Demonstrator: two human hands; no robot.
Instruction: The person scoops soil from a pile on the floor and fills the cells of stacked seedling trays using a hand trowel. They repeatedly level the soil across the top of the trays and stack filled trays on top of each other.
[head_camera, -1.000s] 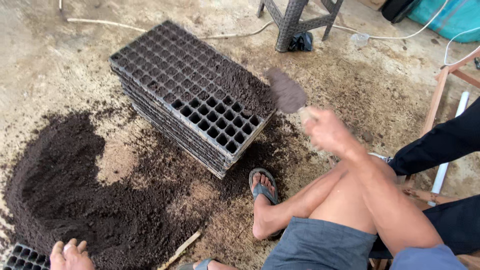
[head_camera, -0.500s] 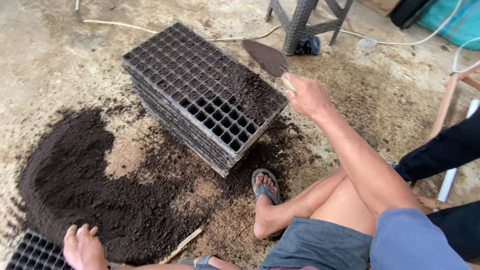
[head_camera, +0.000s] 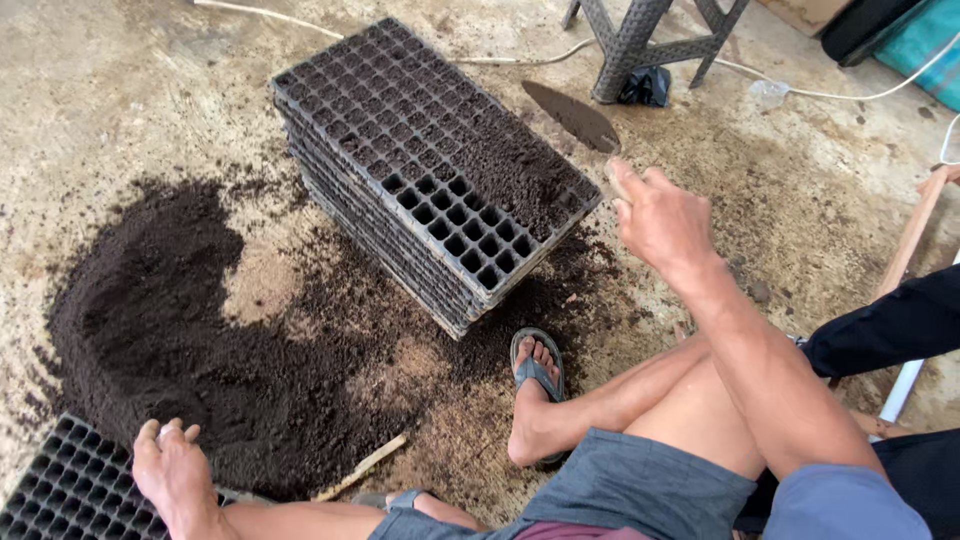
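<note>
I see the right hand (head_camera: 662, 218) gripping one trowel (head_camera: 575, 115) at the stack of seedling trays (head_camera: 430, 165) (centre frame, far cells soil-filled). My left hand (head_camera: 172, 472) rests spread on one tray (head_camera: 70, 490) at lower left, soil pile (head_camera: 170, 320) between; bare floor (head_camera: 100, 90) upper left.

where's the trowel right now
In the head view the trowel is up near the top, right of centre, held in the right hand, its blade just past the far right edge of the stack of seed trays.
</note>
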